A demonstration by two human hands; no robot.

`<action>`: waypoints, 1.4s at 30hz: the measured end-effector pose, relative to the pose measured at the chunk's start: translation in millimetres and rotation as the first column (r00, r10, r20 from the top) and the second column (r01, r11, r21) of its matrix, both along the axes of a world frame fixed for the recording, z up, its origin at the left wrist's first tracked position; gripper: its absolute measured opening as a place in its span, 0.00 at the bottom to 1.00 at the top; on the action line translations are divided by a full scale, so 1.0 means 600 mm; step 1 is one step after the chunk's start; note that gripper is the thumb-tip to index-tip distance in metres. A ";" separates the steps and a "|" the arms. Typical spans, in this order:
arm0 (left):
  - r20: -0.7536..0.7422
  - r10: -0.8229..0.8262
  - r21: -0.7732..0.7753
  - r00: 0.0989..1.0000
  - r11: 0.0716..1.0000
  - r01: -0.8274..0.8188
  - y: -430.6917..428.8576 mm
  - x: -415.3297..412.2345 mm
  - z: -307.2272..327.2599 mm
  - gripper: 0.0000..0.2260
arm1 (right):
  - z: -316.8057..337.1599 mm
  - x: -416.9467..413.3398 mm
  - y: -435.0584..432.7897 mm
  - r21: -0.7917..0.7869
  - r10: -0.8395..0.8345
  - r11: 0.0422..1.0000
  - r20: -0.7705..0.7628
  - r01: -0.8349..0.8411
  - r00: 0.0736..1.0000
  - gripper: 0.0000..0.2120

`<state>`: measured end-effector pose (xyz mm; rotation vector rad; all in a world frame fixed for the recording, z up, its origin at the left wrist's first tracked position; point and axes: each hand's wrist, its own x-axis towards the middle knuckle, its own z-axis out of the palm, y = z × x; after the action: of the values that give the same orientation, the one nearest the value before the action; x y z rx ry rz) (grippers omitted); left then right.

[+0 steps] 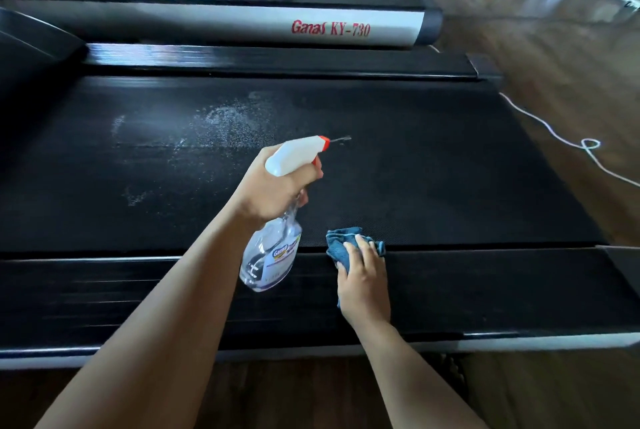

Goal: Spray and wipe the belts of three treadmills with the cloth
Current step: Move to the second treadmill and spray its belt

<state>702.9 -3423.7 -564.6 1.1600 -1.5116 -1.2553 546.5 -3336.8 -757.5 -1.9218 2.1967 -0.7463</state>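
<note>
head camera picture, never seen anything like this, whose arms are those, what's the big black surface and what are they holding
The camera sits on a person's head and looks forward and down, so the two bare arms are that person's own. The big black surface is a treadmill belt. A second treadmill, marked Ganas KY-730, stands beyond it. The left hand grips a clear spray bottle whose white and red head points over the belt. A pale patch of spray droplets lies farther left. The right hand holds a bunched blue cloth at the belt's near edge. A white cable lies on the wooden floor.
</note>
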 end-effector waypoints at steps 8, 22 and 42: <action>0.017 -0.101 0.035 0.995 0.994 0.101 -0.001 -0.022 -0.009 0.07 | -0.008 -0.004 0.001 -0.006 0.007 1.000 0.020 -0.007 1.000 0.22; -0.002 -0.061 0.038 0.998 0.997 0.061 0.087 0.068 -0.039 0.11 | 0.002 -0.002 -0.001 0.012 -0.008 1.000 0.068 0.007 0.998 0.21; -0.102 0.486 -0.198 0.868 0.845 -0.497 0.095 0.363 -0.057 0.11 | 0.014 0.223 -0.046 0.060 0.168 0.980 0.270 -0.191 0.948 0.18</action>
<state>920.5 -3367.0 -598.8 1.2556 -1.1730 -0.7406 680.1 -3364.1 -749.1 -1.8303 1.8396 -0.8104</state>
